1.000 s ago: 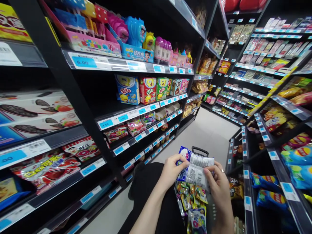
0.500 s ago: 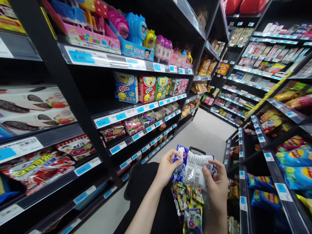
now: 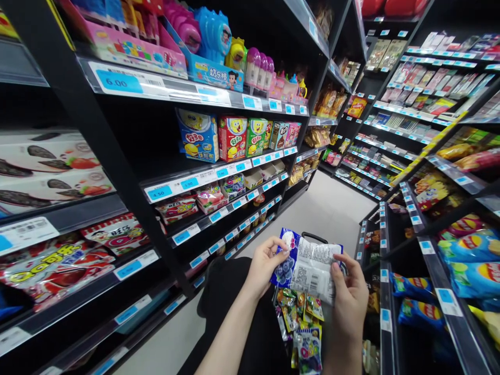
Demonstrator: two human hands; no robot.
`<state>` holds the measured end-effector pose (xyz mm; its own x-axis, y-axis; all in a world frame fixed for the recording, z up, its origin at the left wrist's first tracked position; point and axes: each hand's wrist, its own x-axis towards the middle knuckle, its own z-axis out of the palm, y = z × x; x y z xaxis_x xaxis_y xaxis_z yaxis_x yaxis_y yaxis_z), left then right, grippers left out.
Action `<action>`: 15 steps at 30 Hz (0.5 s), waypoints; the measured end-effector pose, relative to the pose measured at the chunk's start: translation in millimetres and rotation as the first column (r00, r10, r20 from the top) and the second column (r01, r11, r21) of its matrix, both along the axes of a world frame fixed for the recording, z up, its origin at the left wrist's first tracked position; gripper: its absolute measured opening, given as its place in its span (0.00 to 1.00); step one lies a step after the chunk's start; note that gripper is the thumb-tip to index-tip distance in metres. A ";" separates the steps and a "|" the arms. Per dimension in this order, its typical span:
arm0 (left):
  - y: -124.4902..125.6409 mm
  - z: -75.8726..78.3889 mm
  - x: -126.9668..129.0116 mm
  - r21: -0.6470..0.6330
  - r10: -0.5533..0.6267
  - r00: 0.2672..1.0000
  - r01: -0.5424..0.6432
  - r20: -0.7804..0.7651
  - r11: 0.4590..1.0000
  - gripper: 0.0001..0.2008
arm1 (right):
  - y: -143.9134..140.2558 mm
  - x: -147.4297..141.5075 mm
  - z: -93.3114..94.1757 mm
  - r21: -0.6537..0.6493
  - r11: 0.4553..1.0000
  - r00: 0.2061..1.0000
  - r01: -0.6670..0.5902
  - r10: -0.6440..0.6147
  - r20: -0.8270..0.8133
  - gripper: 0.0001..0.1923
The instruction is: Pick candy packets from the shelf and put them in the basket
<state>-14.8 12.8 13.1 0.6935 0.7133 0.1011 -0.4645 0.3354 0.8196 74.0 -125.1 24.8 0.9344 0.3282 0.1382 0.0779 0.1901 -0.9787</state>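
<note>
Between my two hands is a blue and silver candy bag [image 3: 312, 268], its printed back with a barcode facing me and blueberries pictured at the left end. My left hand [image 3: 269, 260] pinches the bag's left end between thumb and fingers. My right hand [image 3: 349, 286] grips its right end, thumb on the front. Below the bag lie several small candy packets [image 3: 300, 310], yellow, green and orange. Nearer to me is a blue packet with cartoon lettering [image 3: 309, 349]. A black handle [image 3: 314, 237] shows just behind the bag; what holds the packets is mostly hidden.
Black shelves [image 3: 128, 172] with price tags rise on the left, bearing boxed snacks [image 3: 198, 136], toy candies [image 3: 214, 39] and red candy bags [image 3: 54, 271]. Chip bags [image 3: 422, 315] fill shelves on the right. A pale floor aisle [image 3: 324, 203] runs ahead toward stationery racks [image 3: 429, 83].
The view has shifted slightly, so the left shelves sit a little further left. Both hands still hold the bag, which appears slightly more flattened out and tilted.
</note>
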 end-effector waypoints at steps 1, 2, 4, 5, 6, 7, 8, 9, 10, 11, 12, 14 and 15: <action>-0.1 -0.3 -0.3 -0.005 -0.007 1.000 0.007 0.002 1.000 0.09 | -0.5 -0.5 0.6 0.009 1.000 1.000 0.003 -0.003 -0.006 0.18; -0.3 -0.5 -0.6 -0.009 -0.016 1.000 0.016 0.004 1.000 0.09 | -0.9 -1.1 0.8 0.018 1.000 1.000 0.010 -0.009 -0.012 0.18; -0.8 -0.3 -1.2 -0.013 -0.031 1.000 0.031 0.005 0.999 0.09 | -1.0 -2.1 0.4 0.044 0.999 0.999 0.033 -0.031 -0.037 0.18; -1.1 0.0 -1.3 -0.013 -0.033 0.999 0.033 0.006 0.999 0.09 | -0.7 -2.4 -0.2 0.063 0.997 0.998 0.048 -0.045 -0.049 0.19; -1.4 0.5 -1.4 -0.012 -0.031 0.999 0.032 0.005 0.999 0.09 | -0.2 -2.6 -0.9 0.084 0.994 0.997 0.063 -0.058 -0.060 0.20; -1.6 1.0 -1.4 -0.010 -0.028 1.000 0.028 0.005 1.000 0.10 | 0.3 -2.7 -1.5 0.102 0.992 0.996 0.072 -0.065 -0.067 0.20; -1.8 1.6 -1.2 -0.010 -0.023 1.000 0.023 0.004 1.000 0.10 | 0.8 -2.7 -2.0 0.112 0.991 0.995 0.077 -0.070 -0.070 0.20; -2.0 2.1 -1.1 -0.009 -0.018 1.000 0.018 0.002 1.000 0.10 | 1.2 -2.6 -2.1 0.115 0.990 0.995 0.083 -0.075 -0.066 0.20; -2.2 2.6 -0.9 -0.007 -0.014 1.000 0.014 -0.001 1.000 0.10 | 1.6 -2.4 -2.0 0.111 0.990 0.995 0.092 -0.086 -0.058 0.19; -2.4 2.9 -0.8 -0.006 -0.012 1.000 0.012 -0.005 1.000 0.10 | 1.7 -2.2 -1.7 0.102 0.989 0.994 0.103 -0.098 -0.051 0.19; -2.5 3.2 -0.7 -0.004 -0.010 1.000 0.010 -0.009 1.000 0.10 | 1.9 -2.0 -1.4 0.093 0.989 0.993 0.114 -0.110 -0.046 0.18; -2.6 3.4 -0.7 0.002 -0.008 1.000 0.008 -0.017 1.000 0.09 | 1.9 -1.5 -0.6 0.087 0.988 0.991 0.131 -0.127 -0.051 0.18; -2.6 3.5 -0.7 0.007 -0.005 1.000 0.005 -0.022 1.000 0.08 | 1.8 -1.3 -0.4 0.088 0.987 0.990 0.134 -0.129 -0.055 0.18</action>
